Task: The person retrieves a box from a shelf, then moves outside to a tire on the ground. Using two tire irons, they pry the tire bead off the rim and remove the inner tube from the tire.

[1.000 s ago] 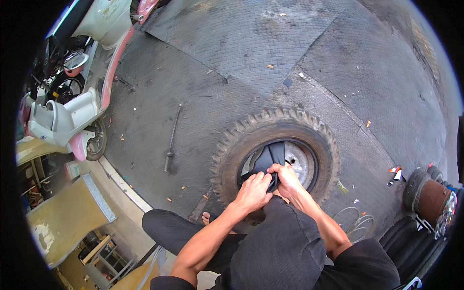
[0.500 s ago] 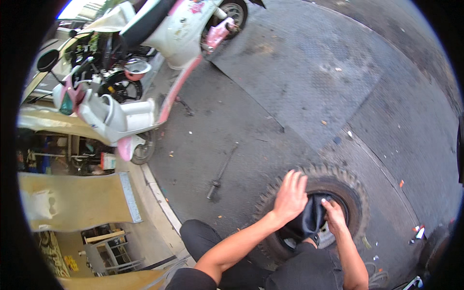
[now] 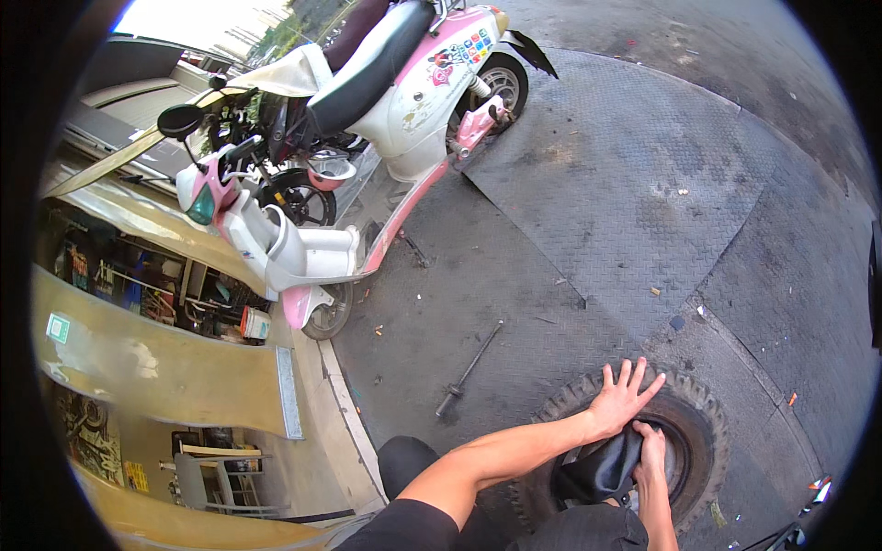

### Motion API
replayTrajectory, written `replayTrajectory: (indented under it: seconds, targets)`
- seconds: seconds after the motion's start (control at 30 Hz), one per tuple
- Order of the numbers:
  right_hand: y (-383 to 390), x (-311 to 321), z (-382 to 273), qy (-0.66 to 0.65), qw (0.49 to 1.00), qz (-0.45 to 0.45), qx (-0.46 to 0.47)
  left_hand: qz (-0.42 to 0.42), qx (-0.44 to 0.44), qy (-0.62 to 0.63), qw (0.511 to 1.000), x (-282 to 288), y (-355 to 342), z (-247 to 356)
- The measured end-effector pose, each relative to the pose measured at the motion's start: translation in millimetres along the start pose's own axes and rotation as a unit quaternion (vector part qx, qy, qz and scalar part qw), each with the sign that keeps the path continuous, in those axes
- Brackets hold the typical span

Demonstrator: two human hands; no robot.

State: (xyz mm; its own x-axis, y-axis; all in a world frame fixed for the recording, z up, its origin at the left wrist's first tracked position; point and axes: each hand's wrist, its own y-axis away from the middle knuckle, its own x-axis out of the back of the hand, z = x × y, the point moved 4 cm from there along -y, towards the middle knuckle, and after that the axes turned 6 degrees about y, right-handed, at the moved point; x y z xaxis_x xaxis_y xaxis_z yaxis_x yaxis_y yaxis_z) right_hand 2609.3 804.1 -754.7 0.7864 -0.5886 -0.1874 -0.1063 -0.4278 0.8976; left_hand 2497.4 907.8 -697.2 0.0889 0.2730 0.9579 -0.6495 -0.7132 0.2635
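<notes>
A knobby black tire (image 3: 704,413) on a wheel lies on the floor at the lower right, with a folded piece of black rubber (image 3: 597,473) inside its rim. My left hand (image 3: 618,404) is open over the tire's upper part, fingers spread toward the tread. My right hand (image 3: 650,445) is closed on the black rubber at the right side of the rim opening. A long metal bar with a sliding weight (image 3: 450,397) lies left of the tire.
A white and pink scooter (image 3: 404,138) stands upper left, with a dark motorbike (image 3: 303,202) behind it. Yellowish cart panels (image 3: 165,386) and shelves of parts (image 3: 138,285) line the left. Textured metal plates (image 3: 606,184) cover the floor, with small litter (image 3: 792,399) at the right.
The view has swung up and left, showing more of the scooters. My left hand has left the black rubber and spread out over the tire; my right hand still grips the rubber.
</notes>
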Motion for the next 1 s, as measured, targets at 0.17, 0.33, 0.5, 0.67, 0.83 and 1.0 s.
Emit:
replayTrajectory:
  seconds: [0.17,0.33,0.5,0.67,0.83,1.0]
  targets:
    - [39,13,3,-0.055,0.993,-0.09,0.051,-0.013,0.005,0.012,1.0,29,7,6]
    - [86,57,23,-0.033,0.997,0.073,0.009,-0.017,0.005,0.035,0.999,31,8,4]
    - [103,92,33,0.008,0.999,-0.018,0.041,0.022,0.001,0.008,1.0,26,14,10]
    - [52,86,4,0.023,0.991,-0.127,0.046,0.046,0.019,-0.06,0.997,24,12,18]
    - [-1,64,-1,-0.147,0.977,-0.151,-0.031,0.035,0.018,-0.023,0.999,19,14,16]
    - [37,74,14,-0.136,0.989,-0.043,-0.023,0.006,-0.002,0.055,0.998,19,18,17]
